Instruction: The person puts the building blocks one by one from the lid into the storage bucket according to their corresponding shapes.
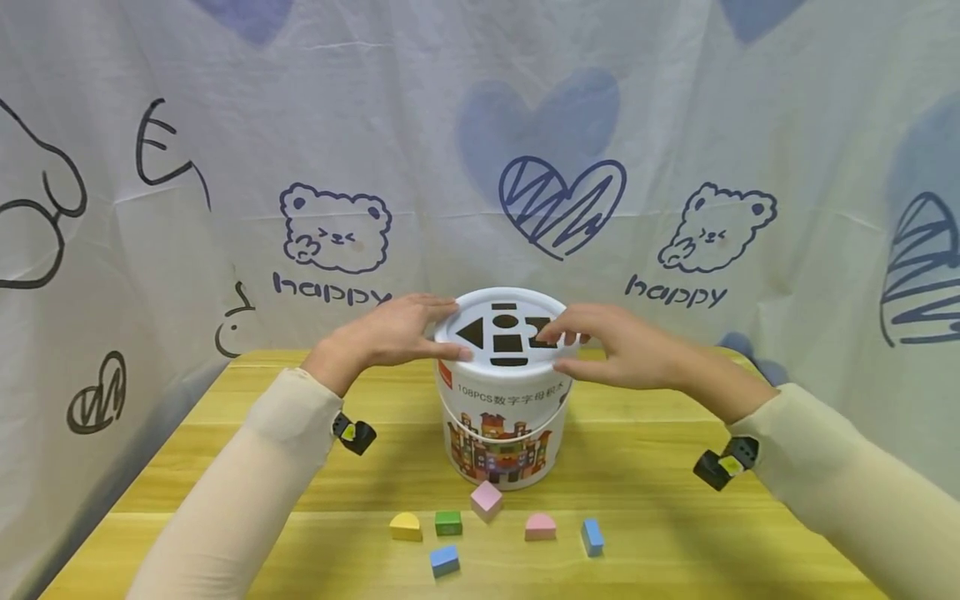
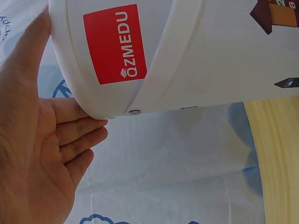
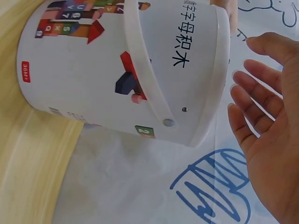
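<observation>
A white bucket (image 1: 502,450) with a bail handle and printed blocks on its side stands on the wooden table. Its white lid (image 1: 482,305) has cut-out holes: a triangle, a circle and several other shapes. At the lid's left edge rests my left hand (image 1: 397,329), thumb toward the front and fingers behind, fairly straight. In the left wrist view those fingers touch the rim beside a red label (image 2: 116,44). My right hand (image 1: 618,346) hovers at the lid's right side with loosely bent fingers. The right wrist view shows a gap between its fingers and the lid, with nothing held.
Before the bucket lie a pink cube (image 1: 487,501), a green block (image 1: 448,523), a yellow half-round block (image 1: 406,527), a pink rounded block (image 1: 540,527) and two blue blocks, one left (image 1: 445,561) and one right (image 1: 592,537). A printed curtain (image 1: 450,250) hangs behind the table.
</observation>
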A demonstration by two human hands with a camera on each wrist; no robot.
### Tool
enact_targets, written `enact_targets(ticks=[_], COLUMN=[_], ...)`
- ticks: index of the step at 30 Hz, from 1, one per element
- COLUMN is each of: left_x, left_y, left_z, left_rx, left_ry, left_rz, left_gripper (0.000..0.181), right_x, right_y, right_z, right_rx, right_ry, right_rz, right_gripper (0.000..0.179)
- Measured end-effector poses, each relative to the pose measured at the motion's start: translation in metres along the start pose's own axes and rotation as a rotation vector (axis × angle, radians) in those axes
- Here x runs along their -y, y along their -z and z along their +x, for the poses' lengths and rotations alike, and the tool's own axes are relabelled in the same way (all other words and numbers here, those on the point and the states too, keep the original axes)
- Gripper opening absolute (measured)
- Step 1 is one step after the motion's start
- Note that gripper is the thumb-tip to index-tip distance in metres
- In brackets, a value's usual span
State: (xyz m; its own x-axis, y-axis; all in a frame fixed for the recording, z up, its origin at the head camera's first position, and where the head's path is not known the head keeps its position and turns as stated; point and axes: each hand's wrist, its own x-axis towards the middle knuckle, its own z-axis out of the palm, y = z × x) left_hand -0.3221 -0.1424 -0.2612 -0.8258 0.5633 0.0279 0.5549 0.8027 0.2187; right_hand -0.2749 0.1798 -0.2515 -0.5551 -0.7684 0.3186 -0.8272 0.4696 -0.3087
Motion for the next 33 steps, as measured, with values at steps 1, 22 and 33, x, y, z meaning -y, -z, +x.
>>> enact_targets(ticks=[1, 22, 33], left_x=[0.000, 0.000, 0.000], left_y=[0.000, 0.000, 0.000], left_z=[0.000, 0.000, 0.000], left_rx=[-0.001, 0.002, 0.003], left_ry=[0.000, -0.003, 0.004], left_rz=[-0.001, 0.002, 0.000], left_gripper=[0.100, 0.101, 0.100], right_x=[0.000, -0.002, -0.003], right_y=[0.000, -0.045, -0.075], right_z=[-0.003, -0.076, -0.104], right_rx=[-0.006, 0.005, 0.128], right_ry=[0.008, -0.022, -0.137], right_rz=[0.002, 0.032, -0.001], right_gripper=[0.033, 0.042, 0.045])
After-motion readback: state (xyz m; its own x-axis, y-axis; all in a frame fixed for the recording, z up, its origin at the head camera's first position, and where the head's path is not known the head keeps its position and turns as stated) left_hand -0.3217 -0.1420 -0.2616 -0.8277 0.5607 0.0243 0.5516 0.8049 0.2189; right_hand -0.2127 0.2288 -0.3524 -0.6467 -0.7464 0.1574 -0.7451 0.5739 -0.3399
